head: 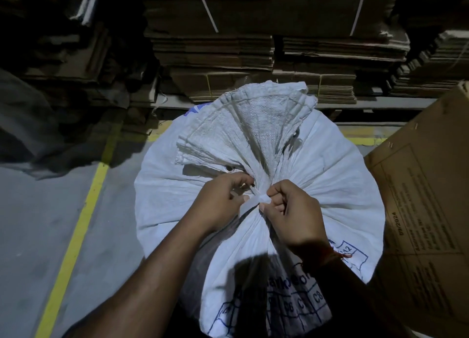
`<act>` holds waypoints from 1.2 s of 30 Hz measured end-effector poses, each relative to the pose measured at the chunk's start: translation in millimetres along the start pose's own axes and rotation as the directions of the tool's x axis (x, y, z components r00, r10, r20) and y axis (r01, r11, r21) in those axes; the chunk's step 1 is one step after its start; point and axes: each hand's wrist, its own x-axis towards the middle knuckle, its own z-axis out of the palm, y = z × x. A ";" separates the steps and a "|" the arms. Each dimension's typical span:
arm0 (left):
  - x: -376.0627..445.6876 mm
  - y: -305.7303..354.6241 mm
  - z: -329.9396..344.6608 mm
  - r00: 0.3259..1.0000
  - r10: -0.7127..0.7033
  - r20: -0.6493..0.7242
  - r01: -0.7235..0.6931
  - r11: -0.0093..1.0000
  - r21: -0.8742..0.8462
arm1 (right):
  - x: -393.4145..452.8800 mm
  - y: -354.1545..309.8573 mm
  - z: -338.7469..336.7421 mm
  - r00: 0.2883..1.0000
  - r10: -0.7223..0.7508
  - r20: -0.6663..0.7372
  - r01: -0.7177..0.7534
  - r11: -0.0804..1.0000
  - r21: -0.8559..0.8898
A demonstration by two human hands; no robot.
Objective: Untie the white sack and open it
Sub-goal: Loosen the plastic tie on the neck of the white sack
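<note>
A big white woven sack with blue print stands upright in front of me, filling the middle of the view. Its mouth is gathered into a neck, and the loose top fans out beyond the neck toward the far side. A white strip tie is wound around the neck. My left hand pinches the tie from the left. My right hand pinches the tie's end from the right. The knot itself is partly hidden by my fingers.
A large brown cardboard box stands against the sack on the right. Stacks of flattened cardboard fill the back. Grey floor with a yellow line lies to the left. A dark bundle sits at the far left.
</note>
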 end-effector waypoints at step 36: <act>-0.9 12.9 6.7 0.992 0.127 -0.022 -0.122 0.979 0.163 | -3.5 -2.1 -19.3 1.000 -0.020 0.006 0.020 1.000 -0.024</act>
